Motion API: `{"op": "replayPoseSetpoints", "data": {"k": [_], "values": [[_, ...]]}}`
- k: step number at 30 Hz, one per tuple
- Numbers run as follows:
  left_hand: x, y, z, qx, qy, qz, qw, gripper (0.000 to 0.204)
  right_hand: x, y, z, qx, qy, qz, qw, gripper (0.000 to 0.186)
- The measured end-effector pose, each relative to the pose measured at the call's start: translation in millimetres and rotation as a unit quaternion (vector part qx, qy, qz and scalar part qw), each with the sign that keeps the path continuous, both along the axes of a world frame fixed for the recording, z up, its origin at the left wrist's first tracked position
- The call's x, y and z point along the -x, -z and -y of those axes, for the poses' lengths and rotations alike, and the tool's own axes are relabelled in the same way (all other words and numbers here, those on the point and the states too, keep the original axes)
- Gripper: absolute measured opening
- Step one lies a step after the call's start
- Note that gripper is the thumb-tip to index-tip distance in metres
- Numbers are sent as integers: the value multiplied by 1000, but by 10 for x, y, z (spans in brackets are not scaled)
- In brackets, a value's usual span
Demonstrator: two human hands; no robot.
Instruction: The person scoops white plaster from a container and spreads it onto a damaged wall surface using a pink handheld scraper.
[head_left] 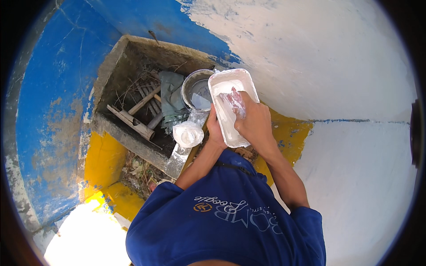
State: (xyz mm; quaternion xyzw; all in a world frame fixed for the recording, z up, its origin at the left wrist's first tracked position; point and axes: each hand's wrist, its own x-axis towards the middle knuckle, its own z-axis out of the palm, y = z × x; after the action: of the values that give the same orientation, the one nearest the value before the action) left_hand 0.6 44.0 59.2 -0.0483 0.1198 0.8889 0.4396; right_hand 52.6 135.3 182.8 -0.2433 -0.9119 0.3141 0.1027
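A long white tray (227,129) with rounded corners is held in front of me, white paste (230,84) lying in its far end. My left hand (214,128) grips the tray by its left side, with the fingers partly hidden beneath it. Over the tray's right edge reaches my right hand (254,119), closed on a reddish, paste-smeared flat piece (236,100). That piece rests inside the tray. Its exact kind cannot be made out.
Left of the tray, a round bucket (186,93) and a white-coated tub (188,134) sit by a concrete trough (111,66). Inside it lie a grey-green cloth (172,95) and wooden pieces (133,124). A white-coated wall (337,57) rises on the right.
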Motion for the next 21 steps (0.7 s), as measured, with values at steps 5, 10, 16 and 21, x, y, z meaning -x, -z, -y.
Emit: {"op": "replayPoseSetpoints", "data": {"k": [5, 10, 16, 21], "values": [[14, -31, 32, -36, 14, -8, 999, 61, 2, -88, -36, 46, 22, -23, 998, 43], [44, 15, 21, -42, 14, -12, 999, 61, 38, -47, -10, 22, 11, 10, 1000, 45], [32, -77, 2, 6, -11, 7, 1000, 61, 44, -84, -3, 39, -12, 6, 999, 47], [40, 44, 56, -36, 18, 12, 999, 62, 62, -38, -37, 31, 2, -61, 998, 45]]}}
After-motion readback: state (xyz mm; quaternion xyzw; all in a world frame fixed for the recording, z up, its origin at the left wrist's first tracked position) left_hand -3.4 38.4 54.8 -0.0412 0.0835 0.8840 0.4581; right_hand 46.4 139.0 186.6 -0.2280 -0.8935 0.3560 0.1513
